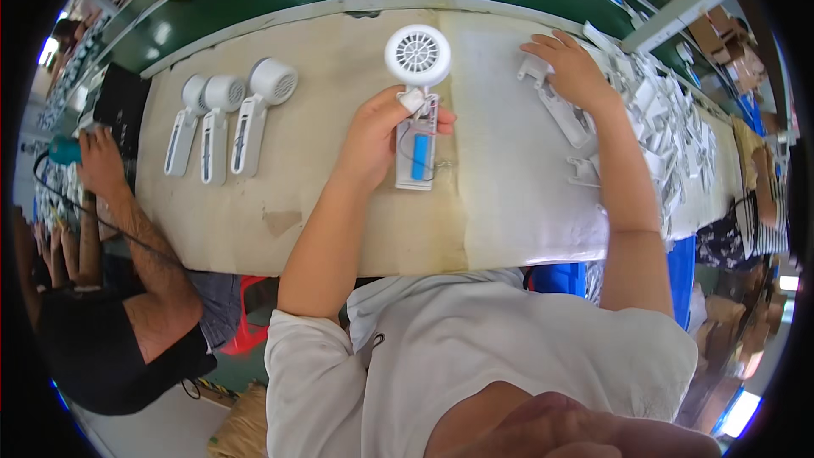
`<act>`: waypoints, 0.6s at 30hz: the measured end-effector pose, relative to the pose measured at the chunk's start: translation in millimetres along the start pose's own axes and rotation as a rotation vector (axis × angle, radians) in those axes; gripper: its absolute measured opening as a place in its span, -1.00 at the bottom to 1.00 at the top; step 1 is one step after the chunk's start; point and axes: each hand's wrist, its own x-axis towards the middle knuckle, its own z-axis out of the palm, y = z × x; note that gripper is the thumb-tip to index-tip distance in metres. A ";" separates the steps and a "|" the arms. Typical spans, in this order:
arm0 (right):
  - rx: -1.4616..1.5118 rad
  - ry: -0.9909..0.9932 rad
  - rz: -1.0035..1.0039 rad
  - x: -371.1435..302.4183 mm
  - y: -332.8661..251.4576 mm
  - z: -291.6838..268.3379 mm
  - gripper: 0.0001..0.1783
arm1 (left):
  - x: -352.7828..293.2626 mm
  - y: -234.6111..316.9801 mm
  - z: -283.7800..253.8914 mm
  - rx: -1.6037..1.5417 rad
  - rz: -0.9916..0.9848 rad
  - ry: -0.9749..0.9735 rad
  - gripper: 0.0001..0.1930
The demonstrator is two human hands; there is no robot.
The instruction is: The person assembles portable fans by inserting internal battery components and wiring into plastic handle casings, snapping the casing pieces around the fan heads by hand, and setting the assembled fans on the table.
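My left hand (373, 137) is closed around a white handheld fan (417, 54), held upright over the middle of the table. Its round grille faces up. The handle is uncovered, and a blue battery (420, 157) and thin wires show inside. Something white covers my left thumb tip. At the right, my right hand (570, 68) reaches over white plastic handle shells, its fingers stretched and apart. Just under the fingers lies one white shell (533, 69); whether they touch it I cannot tell. Another open handle shell (566, 119) lies beside it, below my palm.
Three white handheld fans (248, 131) lie in a row at the left. A heap of white plastic shells (674, 123) covers the table's right end. At the left, a co-worker's hand (102, 161) holds a teal corded tool (64, 150). A blue bin (560, 280) stands below the front edge.
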 end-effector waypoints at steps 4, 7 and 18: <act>0.052 -0.180 -0.156 12.5 17.2 -9.7 -0.42 | 0.3 -0.7 -6.8 -0.026 0.018 -0.050 -0.64; 0.040 -0.167 -0.197 20.5 9.8 -14.8 -0.48 | -1.7 0.7 -11.8 0.023 -0.007 -0.056 -0.65; 1.542 0.039 0.117 -3.1 -127.1 -49.2 -0.49 | -0.5 -9.0 -6.6 0.049 0.238 0.112 -0.75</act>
